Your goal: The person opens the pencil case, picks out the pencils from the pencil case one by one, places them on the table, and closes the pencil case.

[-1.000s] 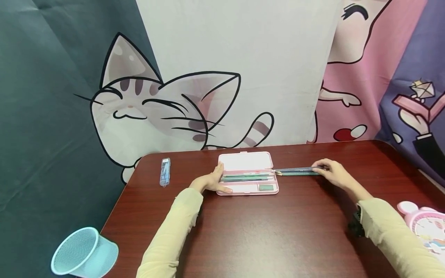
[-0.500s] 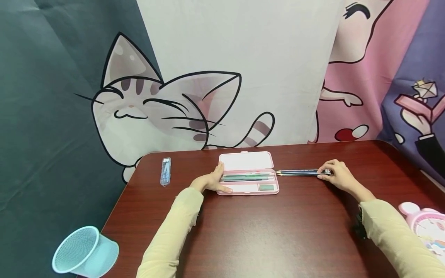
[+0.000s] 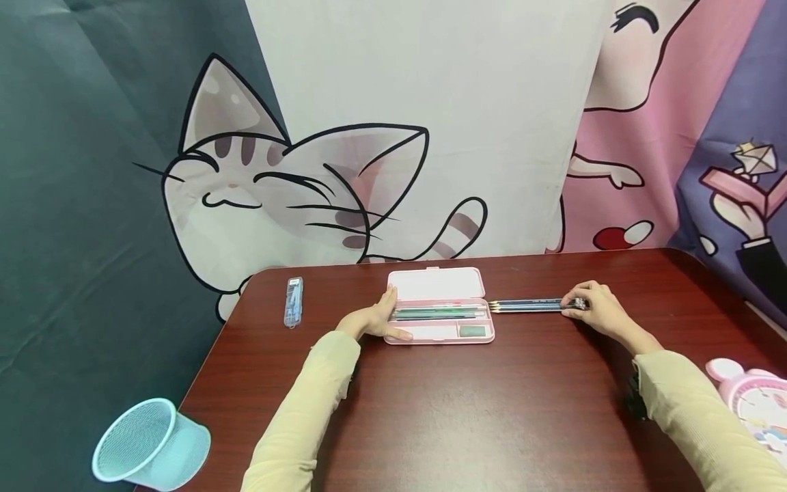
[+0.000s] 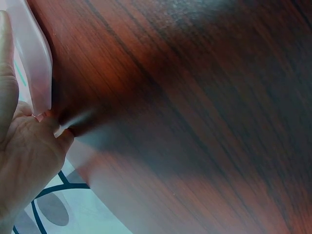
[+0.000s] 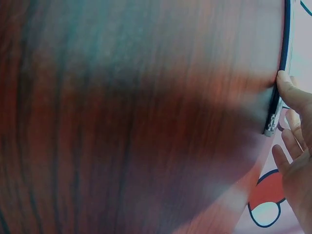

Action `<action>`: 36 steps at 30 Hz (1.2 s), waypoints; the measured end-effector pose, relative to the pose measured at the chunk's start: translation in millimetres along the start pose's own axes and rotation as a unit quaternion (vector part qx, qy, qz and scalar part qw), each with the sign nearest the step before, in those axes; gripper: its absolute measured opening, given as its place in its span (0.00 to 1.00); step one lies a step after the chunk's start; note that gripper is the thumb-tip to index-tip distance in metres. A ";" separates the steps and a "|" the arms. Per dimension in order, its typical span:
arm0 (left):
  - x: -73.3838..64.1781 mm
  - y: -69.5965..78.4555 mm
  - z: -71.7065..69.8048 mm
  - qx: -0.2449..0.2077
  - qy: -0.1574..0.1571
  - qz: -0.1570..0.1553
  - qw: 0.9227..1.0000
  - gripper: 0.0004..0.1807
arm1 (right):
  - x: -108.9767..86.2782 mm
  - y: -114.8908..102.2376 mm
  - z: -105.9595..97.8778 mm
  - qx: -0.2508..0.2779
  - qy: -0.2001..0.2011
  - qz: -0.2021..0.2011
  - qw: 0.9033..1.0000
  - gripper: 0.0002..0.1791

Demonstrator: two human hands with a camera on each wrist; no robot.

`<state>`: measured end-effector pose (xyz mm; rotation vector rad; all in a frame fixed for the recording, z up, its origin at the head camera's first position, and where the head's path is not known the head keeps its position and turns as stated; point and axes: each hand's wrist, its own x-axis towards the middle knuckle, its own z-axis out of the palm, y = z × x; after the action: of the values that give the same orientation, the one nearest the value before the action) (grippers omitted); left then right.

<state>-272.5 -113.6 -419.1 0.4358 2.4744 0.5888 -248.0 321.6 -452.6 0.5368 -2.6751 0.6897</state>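
A pink pencil case [image 3: 440,335] lies open on the table, its lid [image 3: 436,282] folded back. Several pencils [image 3: 439,313] and a green-grey eraser [image 3: 472,331] are inside it. My left hand [image 3: 374,321] grips the case's left end, thumb along the front part and fingers spread toward the lid. To the right of the case, my right hand [image 3: 598,312] pinches a small bundle of dark blue pencils [image 3: 529,305] near the eraser ends. Their sharpened tips point left, close to the case's right edge. In the right wrist view, thumb and fingers hold a pencil [image 5: 283,48] near its silver end.
A narrow clear-blue case [image 3: 294,302] lies at the table's back left. A light-blue mesh basket [image 3: 154,444] stands at the left edge. A pink clock with round ears [image 3: 753,396] is at the right. Behind the dark red table [image 3: 467,410] hangs a printed curtain [image 3: 492,102].
My right hand has shifted slightly right along the pencils, gripping nearer their ends, and the pencils now lie more evenly side by side. The left hand stays at the pencil case.
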 end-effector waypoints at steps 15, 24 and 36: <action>1.6 -0.5 0.6 0.012 0.004 0.012 1.000 0.61 | 48.7 -84.6 53.7 0.161 -0.072 0.030 0.984 0.12; 3.0 3.8 3.4 0.021 0.002 0.015 1.000 0.61 | 59.3 -121.6 76.5 0.117 -0.153 -0.040 0.980 0.12; 5.6 -6.7 2.2 -0.009 0.003 0.016 1.000 0.68 | 61.0 -116.4 70.7 0.139 -0.122 -0.009 0.983 0.06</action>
<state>-276.8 -116.3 -426.5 0.4670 2.4700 0.6253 -266.4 174.0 -441.4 0.7627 -2.8079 1.0653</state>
